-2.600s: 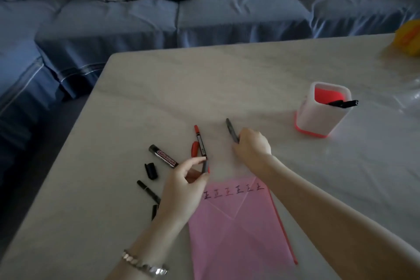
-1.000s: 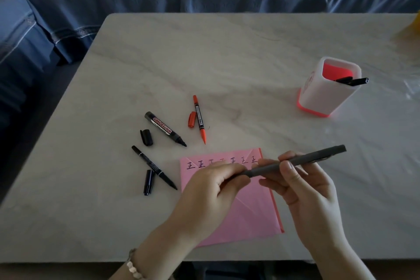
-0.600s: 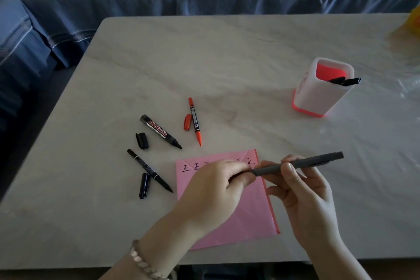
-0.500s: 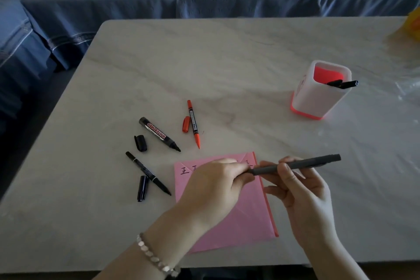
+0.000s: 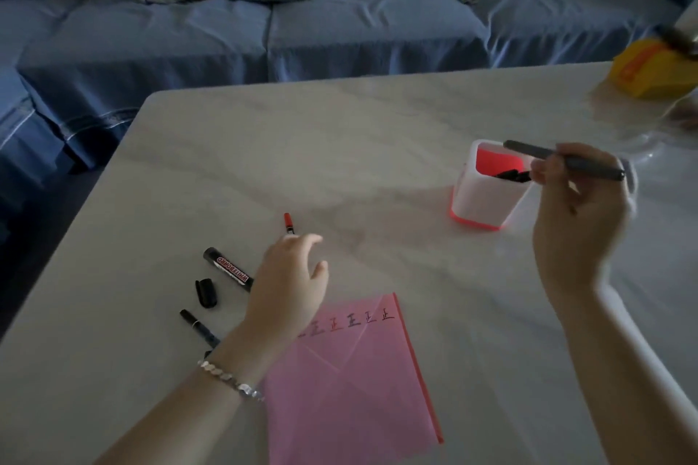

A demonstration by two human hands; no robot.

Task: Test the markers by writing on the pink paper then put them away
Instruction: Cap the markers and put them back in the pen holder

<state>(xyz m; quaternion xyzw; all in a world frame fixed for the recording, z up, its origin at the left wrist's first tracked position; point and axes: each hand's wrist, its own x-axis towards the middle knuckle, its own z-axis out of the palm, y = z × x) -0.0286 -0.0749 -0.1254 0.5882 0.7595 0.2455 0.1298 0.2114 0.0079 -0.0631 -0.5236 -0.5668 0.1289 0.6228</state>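
Observation:
My right hand (image 5: 578, 215) grips a dark grey marker (image 5: 559, 159) level, its far end over the rim of the white pen holder (image 5: 487, 200), which has a red inside and a black marker in it. My left hand (image 5: 289, 283) hovers open, fingers spread, over the red marker (image 5: 288, 223), covering most of it. The pink paper (image 5: 351, 381) lies near the front edge with a row of written characters along its top. A black whiteboard marker (image 5: 228, 269), its loose cap (image 5: 206, 292) and a thin black marker (image 5: 198, 327) lie left of my left hand.
A blue sofa (image 5: 340, 23) with cushions runs behind the marble table (image 5: 377, 132). A yellow object (image 5: 653, 72) sits at the table's far right corner, with clear plastic beside it.
My right hand has carried the grey marker from above the paper to the pen holder. My left hand let go of it and moved left over the red marker.

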